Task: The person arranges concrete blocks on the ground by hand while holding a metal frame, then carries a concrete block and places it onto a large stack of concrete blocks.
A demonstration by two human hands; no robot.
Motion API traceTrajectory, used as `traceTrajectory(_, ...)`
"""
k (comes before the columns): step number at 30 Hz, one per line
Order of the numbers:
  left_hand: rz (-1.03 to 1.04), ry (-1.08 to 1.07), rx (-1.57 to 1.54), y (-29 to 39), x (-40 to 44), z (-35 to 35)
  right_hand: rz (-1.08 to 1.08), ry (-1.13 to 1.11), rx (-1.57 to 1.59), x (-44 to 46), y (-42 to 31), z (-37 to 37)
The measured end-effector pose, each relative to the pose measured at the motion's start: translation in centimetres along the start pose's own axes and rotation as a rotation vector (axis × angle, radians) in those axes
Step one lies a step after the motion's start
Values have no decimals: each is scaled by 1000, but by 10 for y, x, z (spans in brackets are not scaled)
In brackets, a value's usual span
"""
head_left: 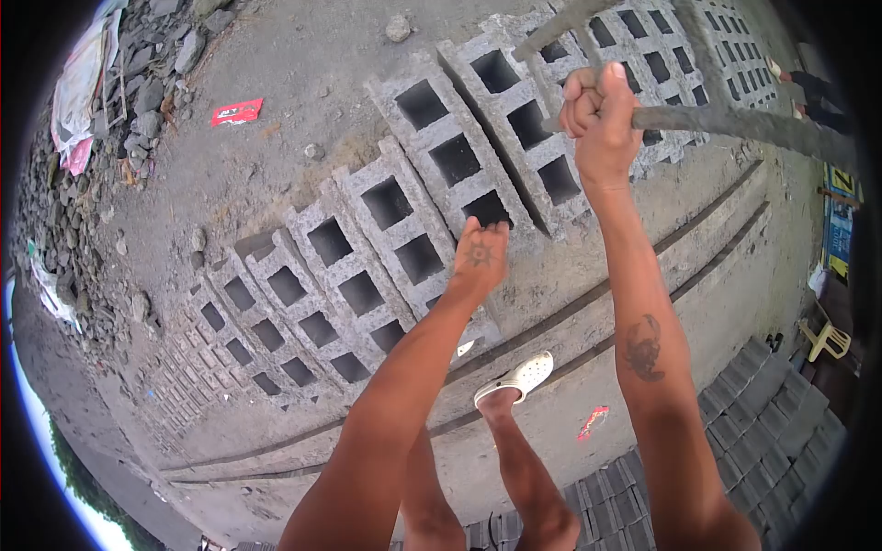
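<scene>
Grey, gritty ground (322, 55), outdoors, marked by two long dark strips (570, 317) that run from 8 o'clock up towards 2 o'clock. Contents as follows.

Item: rows of concrete hollow blocks (354, 262), set side by side with their openings up, from 8 o'clock through the centre to 1 o'clock.

Item: your left hand (482, 255), just right of centre, fingers curled at the lowest opening of a three-celled hollow block (438, 131) (a sun tattoo marks the back of this hand). Your fingertips are at the dark opening; whether they pinch its wall, you cannot tell from this view.

Item: your right hand (602, 115), at 1 o'clock, closed in a fist around a rough, grey-crusted barred frame (735, 122), thumb on top. One thick bar extends towards 3 o'clock; others rise towards 12 and 1 o'clock, over the blocks.

Sundries: rubble (147, 124) at 10 o'clock, with a crumpled sack (81, 87) beside it; a red wrapper (237, 112), also towards 10; a second, crumpled red wrapper (593, 422) at 5; your pale clog (528, 376) beside the strips; grey stacked pieces (767, 399) at 4; a yellow plastic chair (830, 340) at 3 to 4; another person's dark-clothed leg (818, 90) at 2.
</scene>
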State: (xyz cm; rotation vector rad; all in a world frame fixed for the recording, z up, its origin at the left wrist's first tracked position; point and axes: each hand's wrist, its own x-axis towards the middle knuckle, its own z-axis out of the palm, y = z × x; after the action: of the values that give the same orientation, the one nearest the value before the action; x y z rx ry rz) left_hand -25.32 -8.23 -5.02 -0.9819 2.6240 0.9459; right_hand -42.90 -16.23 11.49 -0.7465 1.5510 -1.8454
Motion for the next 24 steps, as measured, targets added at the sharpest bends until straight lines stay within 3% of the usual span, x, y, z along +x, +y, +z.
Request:
traceTrajectory(2,-13,2,5,-2,4,8,-44,3,-66,3,-41,-12)
traceTrajectory(6,16,-12,-5,-2,2,4,85,90,-11,-71,-84,-78)
traceTrajectory(11,-17,-72,131,14,5,-12,254,403,-242,-231,-67,-173)
traceTrajectory(14,-136,-229,235,33,17,-20,503,533,-212,-307,-61,-248)
traceTrajectory(17,-110,-133,315,26,27,0,770,791,-260,-351,-76,-266)
traceTrajectory(21,-140,-231,317,32,18,-33,799,1064,169,-398,-87,-259)
traceTrajectory(24,-204,-304,204,51,-6,-69,768,1223,259,-400,-77,-247)
